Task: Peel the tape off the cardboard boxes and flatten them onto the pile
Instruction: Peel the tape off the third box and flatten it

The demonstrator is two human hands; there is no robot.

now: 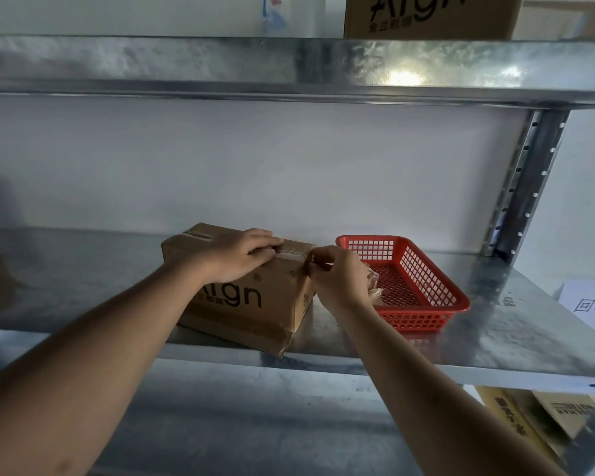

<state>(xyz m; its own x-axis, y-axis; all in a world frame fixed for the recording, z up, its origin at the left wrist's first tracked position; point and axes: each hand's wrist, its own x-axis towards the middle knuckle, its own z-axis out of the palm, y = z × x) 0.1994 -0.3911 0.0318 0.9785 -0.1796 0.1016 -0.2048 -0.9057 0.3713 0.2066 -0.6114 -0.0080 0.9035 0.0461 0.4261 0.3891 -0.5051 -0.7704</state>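
Head view: two hands, one box, one basket.

Box on the shelf says "Aign" with an ® above it, partly behind an arm. Upper box has the same logo, cropped. White sheet at right reads "回收".

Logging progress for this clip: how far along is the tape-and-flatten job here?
Early. Done: crumpled tape scraps already lie in the red basket. In hand: the left hand presses on top of the cardboard box on the shelf while the right hand pinches the tape at its top edge. Left: the box is not yet flattened, and another box sits on the shelf above.
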